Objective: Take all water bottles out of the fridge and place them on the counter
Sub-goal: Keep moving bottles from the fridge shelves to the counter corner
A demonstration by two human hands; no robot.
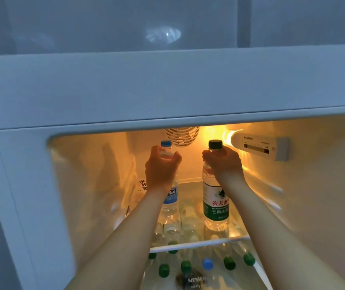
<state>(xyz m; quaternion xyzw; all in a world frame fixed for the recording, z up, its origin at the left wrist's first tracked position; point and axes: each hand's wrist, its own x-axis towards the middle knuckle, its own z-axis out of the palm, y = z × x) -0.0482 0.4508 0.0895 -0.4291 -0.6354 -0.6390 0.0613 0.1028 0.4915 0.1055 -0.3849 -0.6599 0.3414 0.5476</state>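
Both arms reach into the lit fridge (31, 185), whose white frame fills the left and top of the head view. On the left, the left hand (161, 166) curls round the neck and shoulder of the blue-cap bottle (170, 206), thumb on one side and fingers on the other, just under the cap; the cap shows above the hand and the labelled body hangs below the wrist, upright, with its base at the glass shelf (194, 244). Whether the base rests on the shelf or is lifted clear of it cannot be told. Just to the right, apart from the first bottle, stands the green-label bottle (215, 206), taller, with a dark cap. The right hand (223, 162) grips its neck and shoulder from the right side, fingers wrapped round the front, the cap standing free above the knuckles. This bottle is also upright, its base near the shelf's front rail. Behind the two hands a round vent (182, 136) sits on the back wall, and to the right of it a lamp glows beside the control panel (259, 147). Under the shelf, several more bottles (207, 264) show mostly as caps, green ones and one blue, lying in a row on the level below.
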